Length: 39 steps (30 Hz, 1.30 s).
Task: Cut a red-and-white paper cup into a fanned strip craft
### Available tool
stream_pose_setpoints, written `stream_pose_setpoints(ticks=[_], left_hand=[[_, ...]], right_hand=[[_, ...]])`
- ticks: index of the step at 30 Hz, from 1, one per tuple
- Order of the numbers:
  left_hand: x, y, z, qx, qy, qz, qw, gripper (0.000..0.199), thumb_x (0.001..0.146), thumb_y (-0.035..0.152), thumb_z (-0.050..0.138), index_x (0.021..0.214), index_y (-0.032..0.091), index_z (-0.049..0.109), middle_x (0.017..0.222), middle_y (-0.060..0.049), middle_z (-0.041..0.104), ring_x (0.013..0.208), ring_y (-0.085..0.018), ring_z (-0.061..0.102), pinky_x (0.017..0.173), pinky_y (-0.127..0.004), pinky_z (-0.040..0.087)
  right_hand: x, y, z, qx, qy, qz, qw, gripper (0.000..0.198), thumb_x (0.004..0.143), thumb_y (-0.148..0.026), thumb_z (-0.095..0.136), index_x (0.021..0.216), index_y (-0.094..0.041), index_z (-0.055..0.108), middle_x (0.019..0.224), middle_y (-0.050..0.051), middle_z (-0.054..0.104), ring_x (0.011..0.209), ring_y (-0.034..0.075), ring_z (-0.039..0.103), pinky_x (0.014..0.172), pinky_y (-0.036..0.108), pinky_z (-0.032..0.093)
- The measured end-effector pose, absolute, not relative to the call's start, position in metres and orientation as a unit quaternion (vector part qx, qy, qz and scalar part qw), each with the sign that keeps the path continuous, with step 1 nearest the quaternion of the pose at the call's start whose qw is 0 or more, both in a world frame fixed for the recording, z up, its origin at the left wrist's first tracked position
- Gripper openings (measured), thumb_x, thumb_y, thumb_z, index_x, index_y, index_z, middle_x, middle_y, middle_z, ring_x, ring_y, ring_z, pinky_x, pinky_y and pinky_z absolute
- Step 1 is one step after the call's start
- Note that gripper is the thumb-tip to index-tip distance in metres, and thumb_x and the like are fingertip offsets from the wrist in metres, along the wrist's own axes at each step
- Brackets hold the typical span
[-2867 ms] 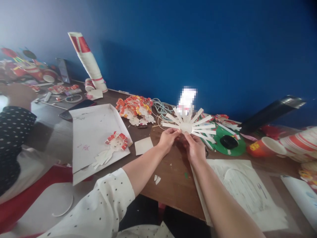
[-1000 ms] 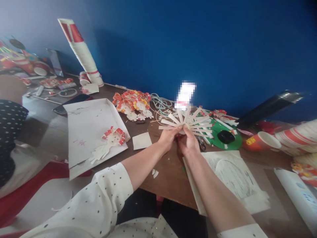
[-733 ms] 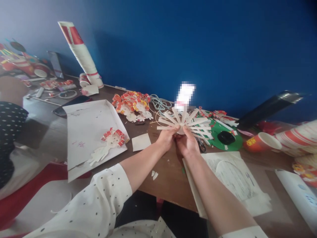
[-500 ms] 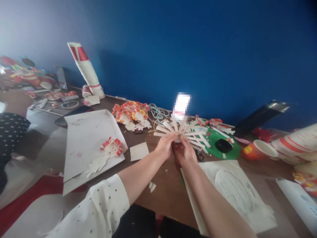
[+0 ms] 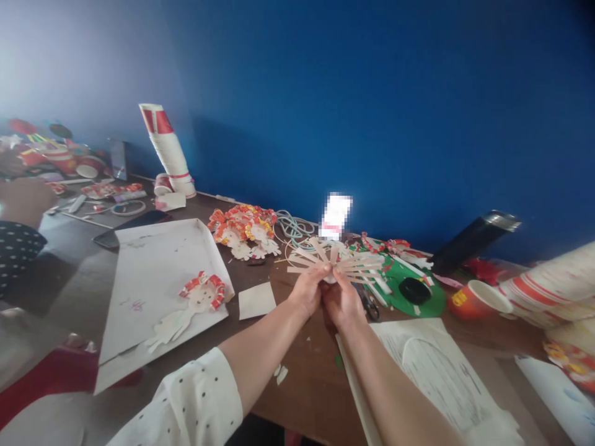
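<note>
Between my two hands, over the middle of the brown table, is a white paper cup cut into strips (image 5: 357, 262), its strips fanned outward like rays. My left hand (image 5: 307, 290) grips its near left side, thumb on top near the centre. From the right, my right hand (image 5: 343, 298) pinches the same piece, the two thumbs almost meeting. The fingers beneath are partly hidden. Below the hands lie small white scraps (image 5: 281, 374). A square of pale paper (image 5: 257, 301) rests left of my left forearm, and dark-handled scissors (image 5: 370, 306) lie just right of my right hand.
At left, a cut-out paper figure (image 5: 199, 296) lies on a white box lid (image 5: 153, 260). Behind it are a heap of red-orange paper figures (image 5: 244, 224) and a leaning cup stack (image 5: 170, 155). Rightward sit a green disc (image 5: 434, 303), an orange cup (image 5: 478, 298) and a black bottle (image 5: 474, 243). Another person's hand (image 5: 28, 201) shows far left.
The fanned cup strips tilt flatter and look more foreshortened than before, still held by both hands. The whole view has shifted slightly, with the background sitting lower in the picture.
</note>
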<state>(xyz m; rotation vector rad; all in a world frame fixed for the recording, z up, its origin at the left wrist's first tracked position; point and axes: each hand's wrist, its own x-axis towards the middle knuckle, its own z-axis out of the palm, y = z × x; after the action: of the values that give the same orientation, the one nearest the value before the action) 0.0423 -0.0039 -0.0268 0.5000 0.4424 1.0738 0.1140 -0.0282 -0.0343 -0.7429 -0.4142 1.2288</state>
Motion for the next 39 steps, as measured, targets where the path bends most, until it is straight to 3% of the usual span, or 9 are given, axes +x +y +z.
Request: stream_pose_setpoints(ticks=[14, 19, 39], left_hand=[[0.043, -0.006, -0.027, 0.258, 0.236, 0.498, 0.794, 0.033, 0.053, 0.036, 0.087, 0.064, 0.013, 0.066, 0.061, 0.000, 0.062, 0.059, -0.010, 0.053, 0.064, -0.027, 0.040], [0.044, -0.008, -0.024, 0.226, 0.234, 0.508, 0.798, 0.032, 0.048, 0.030, 0.089, 0.064, 0.013, 0.067, 0.063, -0.001, 0.064, 0.060, -0.011, 0.054, 0.069, -0.029, 0.041], [0.040, -0.003, -0.026, 0.195, 0.239, 0.484, 0.819, 0.032, 0.053, 0.030, 0.086, 0.066, 0.013, 0.062, 0.057, 0.000, 0.060, 0.053, -0.010, 0.052, 0.057, -0.026, 0.037]], right_hand=[[0.116, -0.029, -0.034, -0.312, -0.143, 0.583, 0.737, 0.023, 0.064, -0.025, 0.079, 0.083, -0.021, 0.067, 0.081, -0.003, 0.069, 0.072, 0.012, 0.060, 0.062, 0.024, 0.047], [0.121, -0.028, -0.036, -0.302, -0.124, 0.595, 0.734, 0.021, 0.066, -0.021, 0.076, 0.085, -0.022, 0.068, 0.082, -0.004, 0.070, 0.070, 0.011, 0.060, 0.057, 0.023, 0.045], [0.117, -0.036, -0.028, -0.293, -0.126, 0.602, 0.732, 0.022, 0.067, -0.022, 0.078, 0.087, -0.021, 0.069, 0.085, -0.002, 0.072, 0.069, 0.010, 0.059, 0.056, 0.022, 0.045]])
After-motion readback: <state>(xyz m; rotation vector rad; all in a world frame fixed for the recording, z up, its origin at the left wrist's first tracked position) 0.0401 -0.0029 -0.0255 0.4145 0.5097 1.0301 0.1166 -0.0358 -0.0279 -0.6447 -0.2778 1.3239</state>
